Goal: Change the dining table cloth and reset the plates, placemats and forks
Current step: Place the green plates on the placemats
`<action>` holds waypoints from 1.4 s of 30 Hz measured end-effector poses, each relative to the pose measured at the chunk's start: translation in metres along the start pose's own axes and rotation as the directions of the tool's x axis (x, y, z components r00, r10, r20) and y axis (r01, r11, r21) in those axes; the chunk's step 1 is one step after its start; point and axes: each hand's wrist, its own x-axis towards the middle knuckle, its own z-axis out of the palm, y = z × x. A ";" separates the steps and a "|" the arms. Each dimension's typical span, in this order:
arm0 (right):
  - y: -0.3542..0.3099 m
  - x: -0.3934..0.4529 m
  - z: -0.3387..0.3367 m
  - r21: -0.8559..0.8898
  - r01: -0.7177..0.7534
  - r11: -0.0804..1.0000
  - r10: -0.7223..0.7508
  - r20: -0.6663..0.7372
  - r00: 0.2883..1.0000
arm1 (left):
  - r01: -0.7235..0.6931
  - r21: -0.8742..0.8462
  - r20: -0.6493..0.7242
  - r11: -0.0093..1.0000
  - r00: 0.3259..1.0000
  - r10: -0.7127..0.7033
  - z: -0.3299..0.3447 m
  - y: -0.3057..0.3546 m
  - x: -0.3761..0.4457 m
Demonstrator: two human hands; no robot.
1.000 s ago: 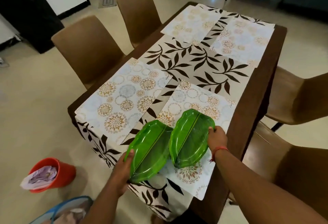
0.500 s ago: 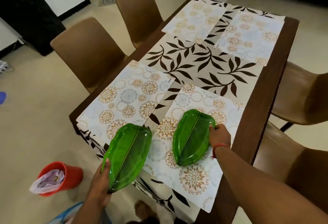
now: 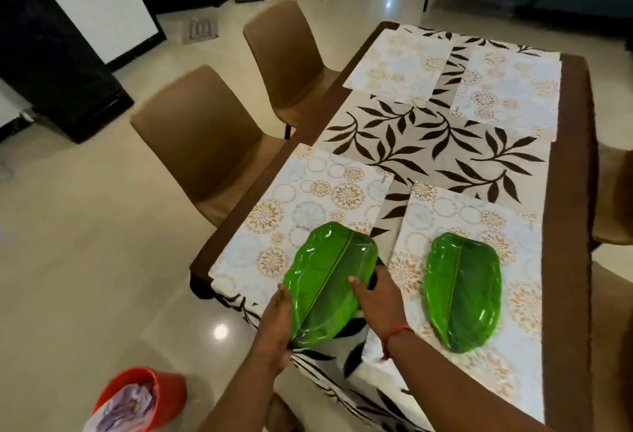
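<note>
A green leaf-shaped plate [image 3: 330, 282] hangs over the near end of the left floral placemat [image 3: 301, 205]. My left hand [image 3: 279, 325] grips its near left edge and my right hand [image 3: 378, 298] grips its right edge with the thumb on top. A second green leaf plate [image 3: 462, 289] lies free on the near right placemat [image 3: 507, 226]. The leaf-print table cloth [image 3: 435, 144] covers the brown table [image 3: 568, 260]. Two more placemats, one at far left [image 3: 399, 65] and one at far right [image 3: 507, 92], lie at the far end. No forks are in view.
Two brown chairs [image 3: 205, 144] stand along the table's left side, and parts of others show at the right [image 3: 616, 198]. A red bucket [image 3: 140, 397] with cloth in it sits on the floor at lower left.
My right hand let go of the right plate, which stays on its placemat, and moved left to the other plate. Both hands now hold the left plate, carried up over the left placemat.
</note>
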 end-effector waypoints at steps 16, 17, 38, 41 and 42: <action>-0.084 0.021 0.131 -0.033 -0.073 0.997 0.062 -0.249 0.966 | 0.017 0.104 0.033 0.994 0.999 -0.021 -0.149 0.099 0.080; -0.084 0.029 0.130 -0.034 -0.084 0.996 0.071 -0.282 0.957 | 0.014 0.094 0.033 0.995 0.999 -0.017 -0.153 0.102 0.086; -0.079 0.143 0.120 -0.094 -0.302 0.949 0.252 -0.352 0.902 | -0.095 -0.049 -0.235 0.994 0.969 0.081 -0.219 0.177 0.147; -0.079 0.143 0.122 -0.099 -0.343 0.934 0.272 -0.424 0.864 | -0.097 -0.063 -0.216 0.993 0.973 0.081 -0.210 0.189 0.158; -0.080 0.140 0.120 -0.140 -0.364 0.921 0.265 -0.460 0.847 | -0.095 -0.072 -0.204 0.993 0.976 0.078 -0.206 0.191 0.160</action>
